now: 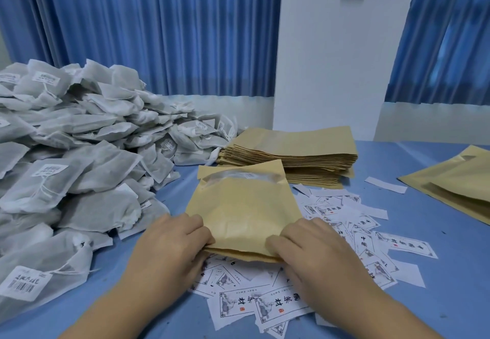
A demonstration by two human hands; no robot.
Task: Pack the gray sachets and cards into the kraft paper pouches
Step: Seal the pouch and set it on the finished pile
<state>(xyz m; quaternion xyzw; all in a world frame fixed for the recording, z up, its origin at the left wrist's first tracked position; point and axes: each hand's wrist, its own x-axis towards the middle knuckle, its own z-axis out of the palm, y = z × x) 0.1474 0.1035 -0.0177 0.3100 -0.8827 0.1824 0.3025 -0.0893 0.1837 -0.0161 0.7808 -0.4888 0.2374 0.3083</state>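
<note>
Gripping one kraft pouch (244, 206) by its near edge w/ both hands. The left hand (169, 243) has the near-left corner, fingers (197, 226) curled together and clamped on the paper. The right hand (313, 251) has the near-right corner, fingers (281, 243) bent and pressed onto the pouch face, also clamped on it. The pouch sits centre of the blue surface (437, 245), long axis pointing away from the person, w/ a pale translucent strip across its far end. Its near edge overlaps the cards (265, 304), a loose scatter of white printed slips spread under and to the right of the hands, some face up, some blank side up.

Just beyond the pouch's far end is a stack of flat pouches (299, 150), neatly squared. To the left, a big heap of gray sachets (74, 153) runs from the near-left edge back to the wall, many w/ white barcode labels and strings; the heap's nearest bags lie just beside the left hand, not touching it. At far right, a few more kraft pouches (456, 184) lie overlapped, well apart from the hands; can't tell what's inside them. Blue curtains (159, 28) and a white pillar (331, 60) stand behind.
</note>
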